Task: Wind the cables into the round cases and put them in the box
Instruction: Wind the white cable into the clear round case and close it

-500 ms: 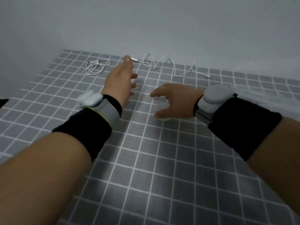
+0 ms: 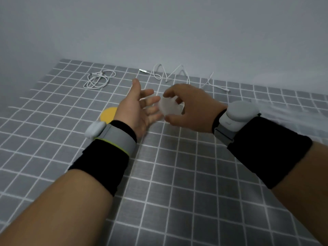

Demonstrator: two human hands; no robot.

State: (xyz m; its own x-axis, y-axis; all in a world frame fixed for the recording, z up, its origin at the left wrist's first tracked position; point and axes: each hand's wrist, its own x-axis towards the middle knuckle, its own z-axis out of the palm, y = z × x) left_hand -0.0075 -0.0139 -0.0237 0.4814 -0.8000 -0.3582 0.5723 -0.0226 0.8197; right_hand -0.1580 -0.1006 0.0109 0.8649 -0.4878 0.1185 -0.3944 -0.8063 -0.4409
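Note:
My right hand [image 2: 190,108] grips a round translucent white case [image 2: 169,107], lifted above the gridded cloth. Just left of it my left hand [image 2: 137,108] is turned palm up with straight fingers that reach the case's left edge. A yellow round case [image 2: 108,113] lies flat on the cloth behind my left wrist, partly hidden by the hand. At the far left lies a coiled white cable [image 2: 98,80]. A second white cable [image 2: 179,75] zigzags loosely along the far edge. No box is in view.
The table [image 2: 168,183] is covered with a grey cloth with a white grid. A plain wall rises right behind its far edge. Both wrists carry black bands with grey sensor units.
My right hand has lifted the white case off the cloth and moved it left. My left hand drew back from the far cable and turned palm up, which uncovered the yellow case.

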